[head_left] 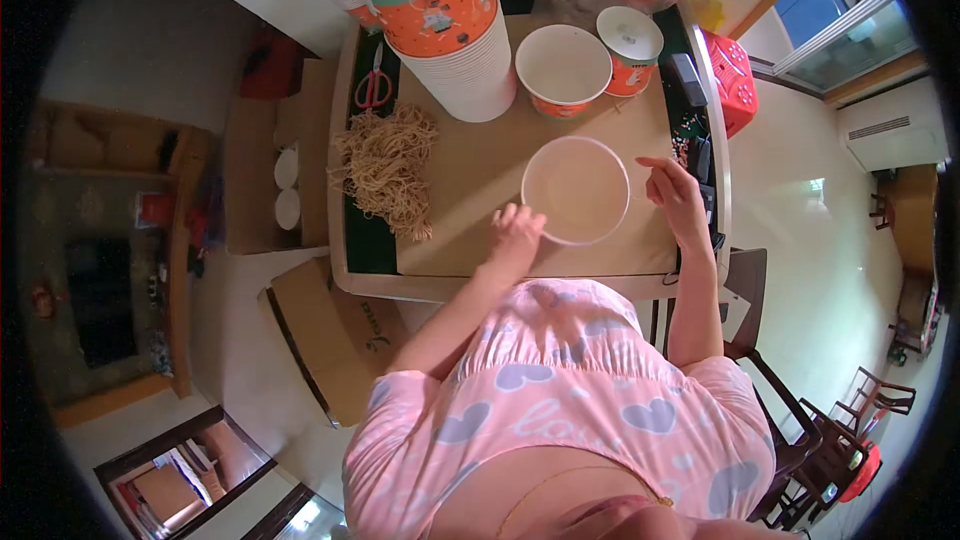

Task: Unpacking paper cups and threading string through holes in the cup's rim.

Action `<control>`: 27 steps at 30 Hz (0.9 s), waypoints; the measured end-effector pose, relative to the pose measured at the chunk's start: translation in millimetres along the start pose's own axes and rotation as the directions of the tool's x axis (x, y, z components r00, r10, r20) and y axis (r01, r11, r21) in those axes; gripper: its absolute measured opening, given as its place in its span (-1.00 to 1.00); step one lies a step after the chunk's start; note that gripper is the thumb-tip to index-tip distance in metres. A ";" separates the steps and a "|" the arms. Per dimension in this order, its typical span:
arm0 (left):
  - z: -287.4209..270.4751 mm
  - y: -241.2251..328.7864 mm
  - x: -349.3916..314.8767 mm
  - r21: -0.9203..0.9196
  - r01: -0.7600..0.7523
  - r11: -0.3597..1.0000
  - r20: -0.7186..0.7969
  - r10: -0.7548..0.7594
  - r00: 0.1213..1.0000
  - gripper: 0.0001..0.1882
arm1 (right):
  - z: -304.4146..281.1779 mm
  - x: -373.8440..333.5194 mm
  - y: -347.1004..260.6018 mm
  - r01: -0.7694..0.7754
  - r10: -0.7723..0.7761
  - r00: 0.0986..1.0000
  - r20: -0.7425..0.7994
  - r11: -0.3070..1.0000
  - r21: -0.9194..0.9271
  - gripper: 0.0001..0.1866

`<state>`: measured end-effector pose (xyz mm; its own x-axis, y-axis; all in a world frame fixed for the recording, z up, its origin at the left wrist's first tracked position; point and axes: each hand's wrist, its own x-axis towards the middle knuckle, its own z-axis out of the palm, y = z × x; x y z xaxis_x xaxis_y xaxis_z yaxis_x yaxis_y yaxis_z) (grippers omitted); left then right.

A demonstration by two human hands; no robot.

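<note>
Left grip [517, 237] at bowl edge [576, 138]

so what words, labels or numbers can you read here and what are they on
I don't copy wording out, but here's where it shows:
Pink top: pale lettering across the front.
Lower cardboard box: dark lettering.
Orange tub on the tall stack: marks too small to read.
Pale round tub: no print visible.

This looks like a home, with wooden chairs [793, 448] and a glossy floor [800, 215].
</note>
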<state>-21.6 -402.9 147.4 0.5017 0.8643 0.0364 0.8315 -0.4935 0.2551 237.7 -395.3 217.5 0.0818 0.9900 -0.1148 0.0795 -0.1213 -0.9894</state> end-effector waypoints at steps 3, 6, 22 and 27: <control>-12.1 -35.7 -18.0 -0.005 0.046 0.999 -0.075 -0.046 0.996 -0.89 | 4.5 -6.7 8.8 -0.055 0.044 0.996 0.074 0.988 0.144 -0.84; -32.1 -62.0 -24.9 0.013 0.050 0.999 -0.051 -0.049 0.998 -0.92 | 17.0 -9.8 12.4 -0.151 0.054 0.957 0.284 0.932 0.330 -0.84; -94.4 30.1 18.6 -0.468 -0.227 0.854 -0.331 0.068 0.941 -0.75 | 57.8 -16.5 -31.3 -0.159 0.031 0.880 0.474 0.959 0.234 -0.42; -91.2 29.3 27.7 -0.441 -0.300 0.846 -0.371 0.132 0.919 -0.90 | 61.2 -17.9 -44.8 -0.117 0.075 0.907 0.414 0.990 0.077 -0.61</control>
<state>-5.1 -384.5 243.9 0.4828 0.7654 0.4256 0.4483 -0.6335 0.6307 171.9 -403.2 258.4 -0.3314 0.9186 -0.2154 -0.0073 -0.2308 -0.9730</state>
